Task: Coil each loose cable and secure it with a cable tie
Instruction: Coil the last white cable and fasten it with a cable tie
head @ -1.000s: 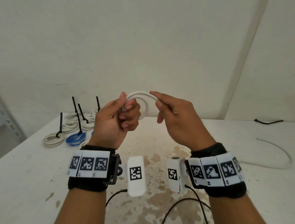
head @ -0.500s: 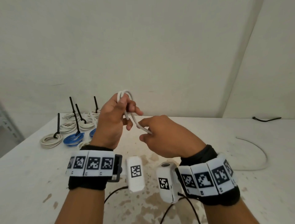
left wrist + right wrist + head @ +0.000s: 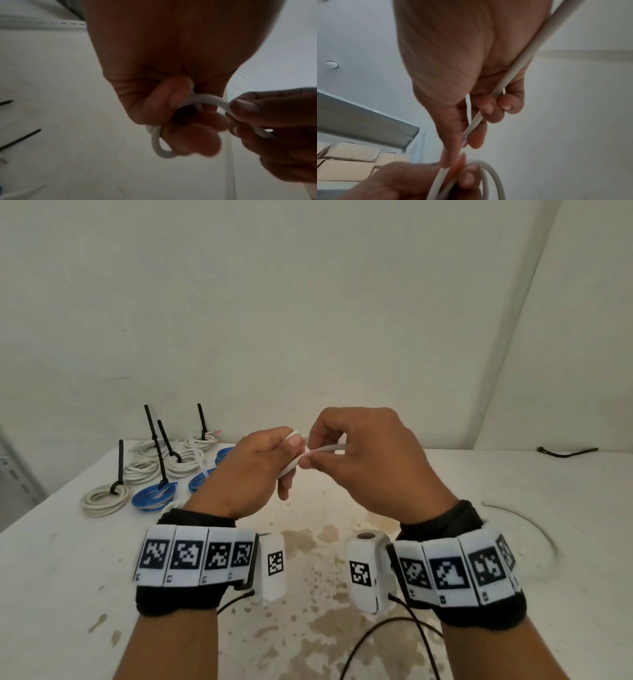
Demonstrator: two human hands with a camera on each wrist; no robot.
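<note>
My left hand (image 3: 270,460) grips a small coil of white cable (image 3: 159,147) above the table, its loops held by curled fingers (image 3: 193,140). Close on its right, my right hand (image 3: 329,446) pinches the cable's running strand (image 3: 327,448) between thumb and fingers (image 3: 481,106). The strand passes through the right palm (image 3: 520,60). The cable's loose tail (image 3: 527,522) lies in a curve on the table at the right. In the right wrist view the coil (image 3: 489,175) shows at the bottom with my left fingers around it.
Several tied coils, white (image 3: 104,498) and blue (image 3: 154,496), sit at the table's far left with black tie tails (image 3: 120,460) standing up. A loose black tie (image 3: 567,452) lies at the far right. The white table (image 3: 68,559) is stained in the middle. A wall stands close behind.
My right hand dipped below the coil, then rose and brought the strand up to my left hand, adding a turn. The loose tail on the table has been drawn in.
</note>
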